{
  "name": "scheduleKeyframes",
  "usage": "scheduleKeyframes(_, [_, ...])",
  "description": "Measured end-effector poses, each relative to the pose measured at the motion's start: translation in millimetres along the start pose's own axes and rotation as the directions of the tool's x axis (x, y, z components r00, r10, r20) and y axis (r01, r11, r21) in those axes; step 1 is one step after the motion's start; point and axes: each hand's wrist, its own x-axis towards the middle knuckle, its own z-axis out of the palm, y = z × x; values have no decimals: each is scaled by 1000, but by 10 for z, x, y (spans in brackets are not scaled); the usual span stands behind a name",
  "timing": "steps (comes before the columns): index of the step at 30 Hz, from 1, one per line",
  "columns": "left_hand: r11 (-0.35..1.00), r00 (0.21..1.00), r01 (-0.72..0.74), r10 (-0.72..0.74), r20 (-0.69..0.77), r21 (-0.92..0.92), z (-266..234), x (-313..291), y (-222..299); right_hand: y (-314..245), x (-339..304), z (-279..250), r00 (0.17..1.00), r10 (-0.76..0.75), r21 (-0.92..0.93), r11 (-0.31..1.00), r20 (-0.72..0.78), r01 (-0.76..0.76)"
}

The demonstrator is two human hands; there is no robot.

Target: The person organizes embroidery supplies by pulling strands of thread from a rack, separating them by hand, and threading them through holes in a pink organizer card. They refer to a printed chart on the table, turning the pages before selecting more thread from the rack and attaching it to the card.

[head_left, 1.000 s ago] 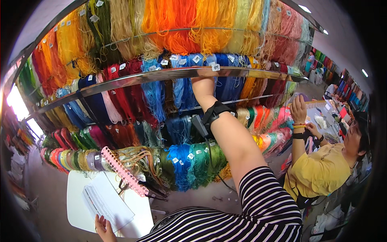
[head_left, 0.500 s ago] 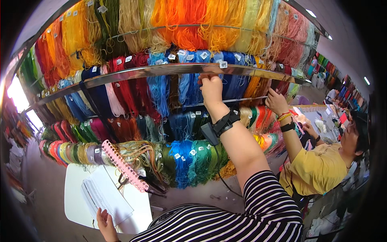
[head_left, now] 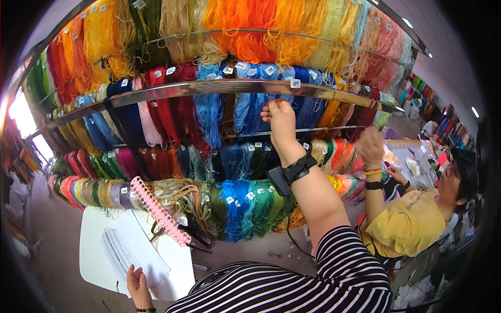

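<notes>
My right hand (head_left: 281, 121), with a black band and small device (head_left: 288, 172) on its wrist, is raised just below the metal rail (head_left: 224, 89). Its fingers are curled together in front of blue thread skeins (head_left: 310, 110); whether a strand is between them is too small to tell. Low at the left, my left hand (head_left: 139, 290) holds nothing, its fingers bent loosely and apart. It hovers by the edge of a printed sheet (head_left: 128, 250) on a white table (head_left: 94, 235). Across that table lies a pink strip with a row of holes (head_left: 159, 211), strands attached along it.
Skeins of many colours hang in tiers, orange ones (head_left: 240, 26) on top and blue and green ones (head_left: 263, 208) on the lowest bar. At the right a person in a yellow shirt (head_left: 407, 224) raises a hand (head_left: 370, 148) by the rack. A dark cable (head_left: 296, 240) hangs below my right arm.
My right hand has dropped slightly from the rail, and its fingertips now show below it. The co-worker's raised hand has come away from the rack and is blurred. My left hand barely moved.
</notes>
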Motion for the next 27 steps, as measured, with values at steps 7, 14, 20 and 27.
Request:
scheduleKeyframes(7, [999,1000,-28,28,-1,-40,-16,-4,-160,59,-67,4,999,-16,-45,999,-34,15])
scheduleKeyframes(14, [998,1000,-6,6,3,-56,50,-43,-90,-22,-160,-22,993,-122,-180,976,13,122])
scheduleKeyframes(20, [996,998,27,-23,51,-81,67,-73,-58,76,-253,-116,997,-78,-111,991,18,80])
scheduleKeyframes(27, [999,997,-18,15,73,37,96,-82,-50,33,-232,-208,991,-120,-238,963,53,130])
